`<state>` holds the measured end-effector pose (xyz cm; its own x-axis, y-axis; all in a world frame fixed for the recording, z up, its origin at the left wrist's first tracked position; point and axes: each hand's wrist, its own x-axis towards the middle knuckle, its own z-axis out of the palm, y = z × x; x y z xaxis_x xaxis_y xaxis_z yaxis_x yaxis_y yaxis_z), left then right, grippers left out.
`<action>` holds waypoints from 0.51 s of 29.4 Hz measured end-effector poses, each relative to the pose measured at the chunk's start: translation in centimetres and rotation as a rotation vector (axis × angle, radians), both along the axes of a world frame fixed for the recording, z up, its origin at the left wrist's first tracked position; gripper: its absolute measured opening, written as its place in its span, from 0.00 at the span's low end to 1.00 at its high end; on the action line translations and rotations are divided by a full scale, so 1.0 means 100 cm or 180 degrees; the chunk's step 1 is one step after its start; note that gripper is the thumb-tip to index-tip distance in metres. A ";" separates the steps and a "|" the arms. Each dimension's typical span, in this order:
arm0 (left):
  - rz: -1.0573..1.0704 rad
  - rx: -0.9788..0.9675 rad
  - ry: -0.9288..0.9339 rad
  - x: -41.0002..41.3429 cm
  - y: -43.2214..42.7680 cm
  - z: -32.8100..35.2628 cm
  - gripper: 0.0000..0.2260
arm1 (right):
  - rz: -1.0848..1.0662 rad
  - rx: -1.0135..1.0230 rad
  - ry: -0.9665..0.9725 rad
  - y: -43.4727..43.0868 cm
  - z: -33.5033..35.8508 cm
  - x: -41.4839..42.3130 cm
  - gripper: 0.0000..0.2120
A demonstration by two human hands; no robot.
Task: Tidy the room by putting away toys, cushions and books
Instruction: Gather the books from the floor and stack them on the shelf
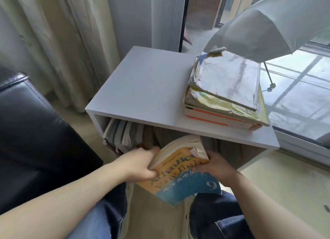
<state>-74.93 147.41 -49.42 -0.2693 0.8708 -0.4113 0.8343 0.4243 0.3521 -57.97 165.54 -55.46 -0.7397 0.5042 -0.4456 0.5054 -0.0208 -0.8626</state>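
Farthest left: black sofa [26, 122], in front of pale curtains [53, 33].
Left hand [141, 164]: fingers curled round the textbook [182, 172] at its left page edge, thumb on the cover.
Shelved books [123, 133]: upright, left part of the white cabinet [142, 88] compartment.
Textbook position: cover up, at the compartment mouth, just right of the shelved books.
Right hand [217, 167]: grips the textbook's right edge, thumb on the cover.
Book stack [225, 90]: cabinet top, right end, under an open grey umbrella [267, 29].

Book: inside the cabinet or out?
Mostly out: left hand and right hand hold the book before the cabinet opening; only its far end reaches in.
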 end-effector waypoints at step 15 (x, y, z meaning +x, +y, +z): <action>0.2857 0.1142 -0.1131 0.005 0.049 -0.017 0.10 | -0.0986 0.0409 -0.0466 0.008 -0.014 -0.023 0.18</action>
